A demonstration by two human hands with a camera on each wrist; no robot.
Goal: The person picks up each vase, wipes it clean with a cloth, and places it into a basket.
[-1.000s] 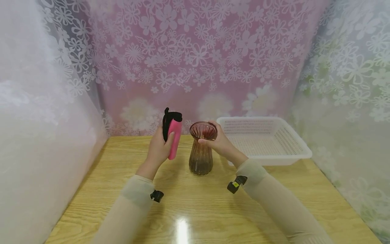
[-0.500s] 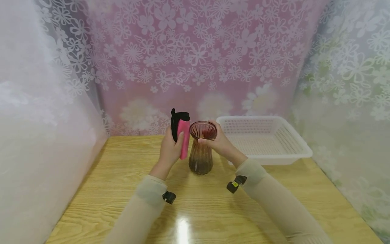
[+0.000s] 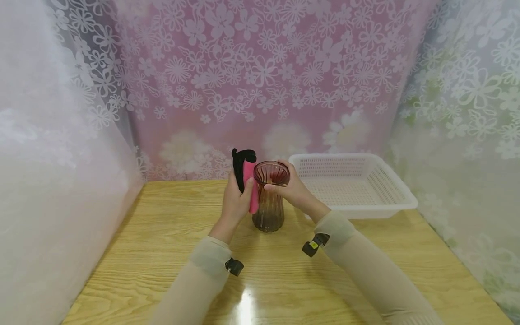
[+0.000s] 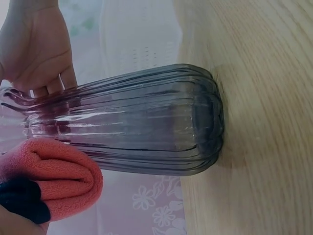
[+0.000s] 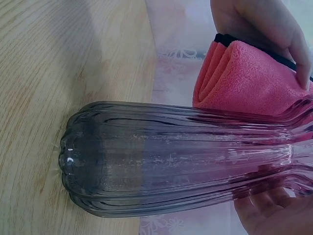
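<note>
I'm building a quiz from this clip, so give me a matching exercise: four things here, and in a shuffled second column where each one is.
Things:
1. vase
2. pink and black cloth
3. white basket
4. right hand

Places:
A. gripped in the left hand
B. holding the vase's rim
C. upright on the table, between the hands
D. on the table, right of the vase

Pairs: 1-C, 2-A, 3-D, 4-B

We see bright, even light; overhead glare on the table (image 3: 243, 307) near its front edge. Soft shadows. Wrist views dimmer, w/ bluish cast.
</note>
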